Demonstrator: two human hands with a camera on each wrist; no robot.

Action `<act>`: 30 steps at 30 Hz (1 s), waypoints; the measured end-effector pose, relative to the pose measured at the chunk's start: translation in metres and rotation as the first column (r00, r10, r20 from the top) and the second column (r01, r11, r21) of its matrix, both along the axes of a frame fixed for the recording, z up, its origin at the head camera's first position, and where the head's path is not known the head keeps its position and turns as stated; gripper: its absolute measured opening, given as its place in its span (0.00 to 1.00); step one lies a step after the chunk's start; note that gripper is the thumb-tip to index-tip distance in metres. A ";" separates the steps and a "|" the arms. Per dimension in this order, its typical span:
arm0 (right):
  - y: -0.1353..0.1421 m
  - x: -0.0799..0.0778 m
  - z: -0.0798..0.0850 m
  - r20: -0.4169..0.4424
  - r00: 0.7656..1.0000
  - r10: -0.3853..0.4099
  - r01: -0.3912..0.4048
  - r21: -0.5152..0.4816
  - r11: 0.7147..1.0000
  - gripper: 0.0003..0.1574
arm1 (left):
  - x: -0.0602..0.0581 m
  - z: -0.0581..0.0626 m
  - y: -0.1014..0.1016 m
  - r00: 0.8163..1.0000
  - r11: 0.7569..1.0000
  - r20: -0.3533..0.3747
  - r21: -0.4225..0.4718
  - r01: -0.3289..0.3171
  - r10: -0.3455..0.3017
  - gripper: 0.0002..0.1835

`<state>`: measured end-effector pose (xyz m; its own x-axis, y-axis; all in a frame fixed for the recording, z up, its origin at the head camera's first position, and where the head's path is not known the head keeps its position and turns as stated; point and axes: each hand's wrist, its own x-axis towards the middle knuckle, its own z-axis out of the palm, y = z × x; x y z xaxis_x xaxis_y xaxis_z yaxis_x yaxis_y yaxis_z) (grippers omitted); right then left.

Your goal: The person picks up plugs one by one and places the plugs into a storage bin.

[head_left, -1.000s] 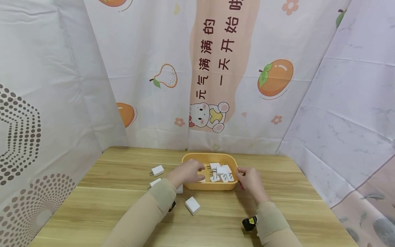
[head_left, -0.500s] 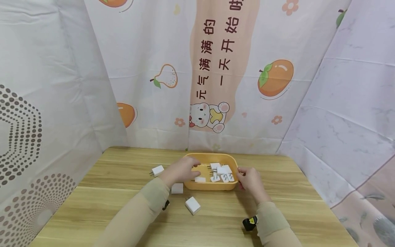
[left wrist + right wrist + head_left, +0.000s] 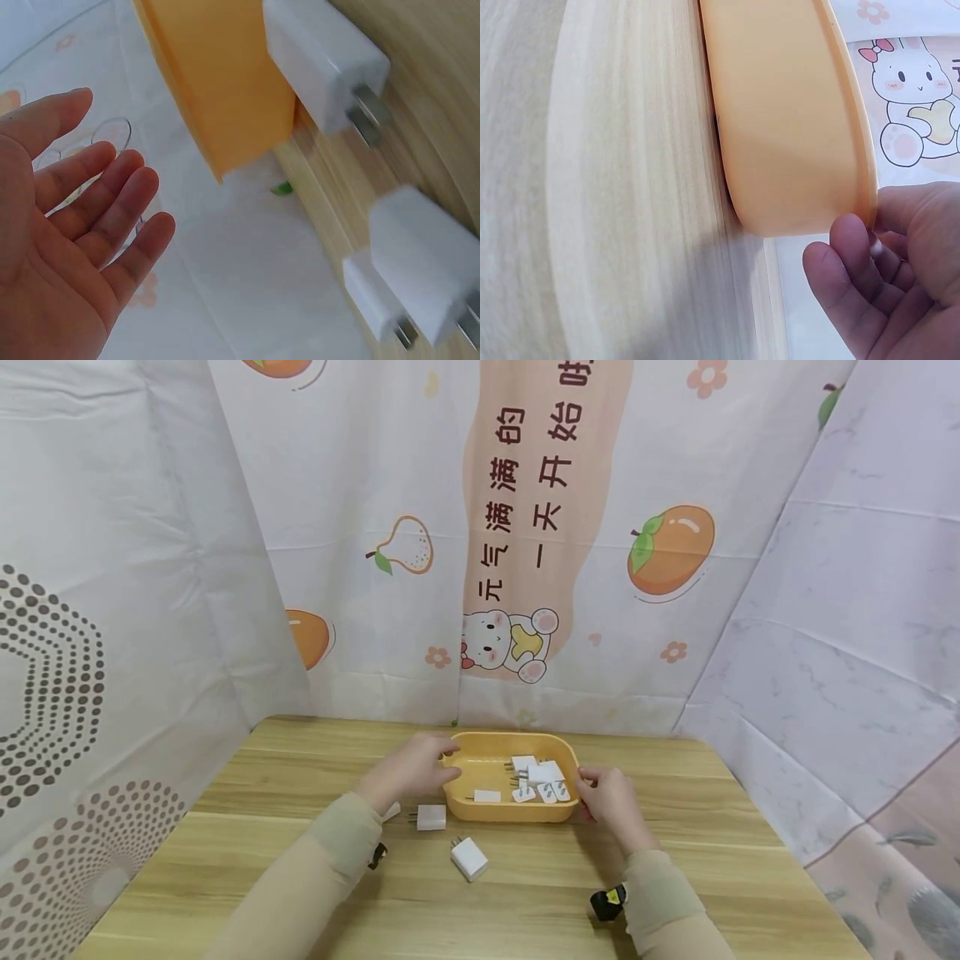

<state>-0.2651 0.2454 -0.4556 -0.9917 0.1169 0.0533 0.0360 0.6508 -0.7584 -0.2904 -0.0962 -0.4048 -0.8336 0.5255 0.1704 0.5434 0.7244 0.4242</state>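
Our right hand [image 3: 611,797] pinches a rounded yellow tray [image 3: 510,812] of boxy white, pronged chargers [image 3: 545,772]; our left hand [image 3: 408,768] is relaxed, empty.

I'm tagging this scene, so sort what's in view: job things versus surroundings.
Likely in the job:
orange rounded plastic basin, gripped by the right hand
white boxy two-pin plugs inside it
similar loose plugs outside it

Just around it:
pale wooden tabletop
white fruit-printed cloth backdrop
black boxy wrist cameras
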 end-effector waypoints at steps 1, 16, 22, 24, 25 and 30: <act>0.000 0.000 0.000 -0.004 1.000 0.003 -0.003 0.002 1.000 0.23 | -0.002 -0.001 -0.004 1.000 1.000 -0.002 0.014 0.003 -0.003 0.21; 0.001 0.000 -0.001 0.001 1.000 -0.004 0.004 -0.012 1.000 0.23 | -0.003 -0.001 -0.049 0.991 0.990 0.007 0.035 -0.135 0.135 0.24; 0.000 0.001 -0.001 -0.010 1.000 -0.002 0.002 0.006 1.000 0.23 | -0.006 -0.004 -0.070 0.992 0.992 -0.015 0.018 -0.124 0.124 0.23; 0.000 0.001 0.000 -0.010 1.000 -0.002 0.002 0.008 1.000 0.23 | -0.007 -0.005 -0.077 0.991 0.991 -0.012 0.017 -0.132 0.132 0.24; -0.001 0.001 0.000 -0.010 1.000 -0.003 0.003 0.008 1.000 0.23 | -0.008 -0.006 -0.081 0.991 0.991 -0.021 0.013 -0.135 0.135 0.23; -0.001 0.001 0.001 -0.004 1.000 0.000 0.000 -0.003 1.000 0.24 | -0.009 -0.009 -0.092 0.989 0.990 -0.048 0.011 -0.141 0.141 0.23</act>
